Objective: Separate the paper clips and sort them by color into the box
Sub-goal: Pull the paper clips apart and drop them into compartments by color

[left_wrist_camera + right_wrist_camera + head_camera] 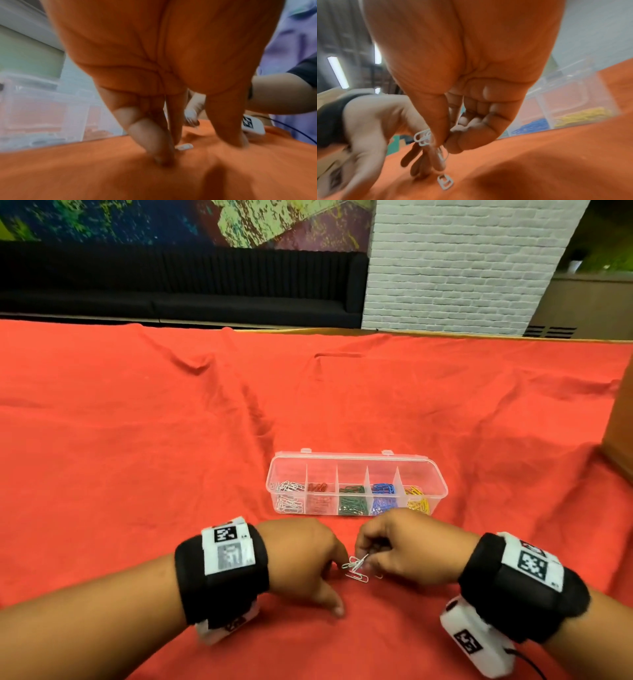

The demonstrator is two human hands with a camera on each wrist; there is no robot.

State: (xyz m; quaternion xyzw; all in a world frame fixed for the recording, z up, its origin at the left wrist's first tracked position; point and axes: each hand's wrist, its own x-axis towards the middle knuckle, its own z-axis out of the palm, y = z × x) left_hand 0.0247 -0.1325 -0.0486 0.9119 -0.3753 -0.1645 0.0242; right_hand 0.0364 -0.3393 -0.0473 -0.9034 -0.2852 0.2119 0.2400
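Observation:
A clear box (pixel 359 455) with five compartments holds white, red, green, blue and yellow clips, one colour each. Just in front of it, my right hand (pixel 363 556) pinches a small linked bunch of white paper clips (pixel 356 564) between thumb and fingers. In the right wrist view the bunch (pixel 423 137) hangs from the pinch. One white clip (pixel 445 182) lies on the red cloth below it. My left hand (pixel 325 573) is to the left of the bunch, its straight fingers (pixel 161 148) pressing down on the cloth beside a white clip (pixel 184 146).
The red cloth (pixel 171 457) covers the whole table, with wrinkles at the back. A wooden object (pixel 620 433) stands at the right edge. Beyond the table's far edge are a black sofa (pixel 171 285) and a white brick pillar (pixel 462 268).

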